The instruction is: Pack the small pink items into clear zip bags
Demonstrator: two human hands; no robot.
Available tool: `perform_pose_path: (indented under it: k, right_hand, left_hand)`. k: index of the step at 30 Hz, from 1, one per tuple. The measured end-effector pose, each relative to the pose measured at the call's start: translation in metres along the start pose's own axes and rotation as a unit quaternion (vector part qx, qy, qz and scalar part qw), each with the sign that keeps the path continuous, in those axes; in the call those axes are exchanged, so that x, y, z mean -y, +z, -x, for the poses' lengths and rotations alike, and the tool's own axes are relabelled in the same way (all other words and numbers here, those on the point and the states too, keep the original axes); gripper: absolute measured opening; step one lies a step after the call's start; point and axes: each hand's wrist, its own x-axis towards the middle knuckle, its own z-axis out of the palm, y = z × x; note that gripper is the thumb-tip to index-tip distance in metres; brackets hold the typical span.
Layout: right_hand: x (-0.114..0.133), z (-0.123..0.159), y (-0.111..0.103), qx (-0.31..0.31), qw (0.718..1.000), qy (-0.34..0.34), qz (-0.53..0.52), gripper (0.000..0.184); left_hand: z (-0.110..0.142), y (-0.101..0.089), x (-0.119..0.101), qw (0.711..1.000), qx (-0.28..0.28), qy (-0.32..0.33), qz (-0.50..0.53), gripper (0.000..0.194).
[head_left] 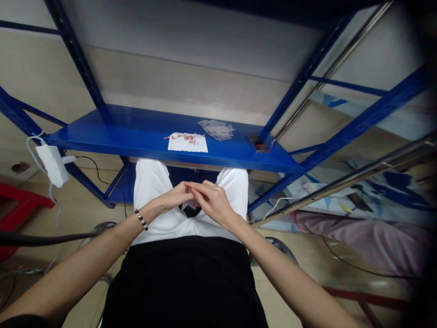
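My left hand [176, 196] and my right hand [212, 200] meet over my lap, below the blue shelf [136, 132]. Both have fingers pinched together on a small thin item between them; it looks like a little clear bag, but I cannot make it out. A beaded bracelet [141, 220] circles my left wrist. On the shelf ahead lies a white sheet [187, 142] with several small reddish pieces on it. Beside it, to the right, sits a heap of small clear bags [217, 129].
Blue rack posts [80, 59] rise left and right of the shelf. A white power strip [53, 164] hangs at the shelf's left end with cables. A red frame [20, 205] stands at the far left. Metal bars [358, 175] and printed packaging lie to the right.
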Motion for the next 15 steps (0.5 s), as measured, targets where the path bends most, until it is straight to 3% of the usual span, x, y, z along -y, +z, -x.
perform_pose_path:
  k: [4,8,11,15]
  right_hand:
    - [0.005,-0.002,-0.003,0.022,0.999,-0.023,0.018,0.044]
    - [0.013,-0.001,-0.006,0.031,0.999,-0.009,0.023,0.046]
    - [0.017,0.0,-0.008,0.012,1.0,-0.004,0.011,0.047]
    - [0.013,-0.001,-0.007,-0.034,0.999,-0.001,0.034,0.049]
  left_hand:
    - [0.0,-0.004,0.01,0.999,-0.016,0.016,0.039,0.025]
    - [0.005,0.001,0.006,0.994,0.009,-0.001,0.105,0.017]
    - [0.007,0.0,-0.005,0.986,0.052,-0.012,0.158,0.015]
    - [0.007,-0.011,-0.016,0.974,0.09,-0.035,0.205,0.03]
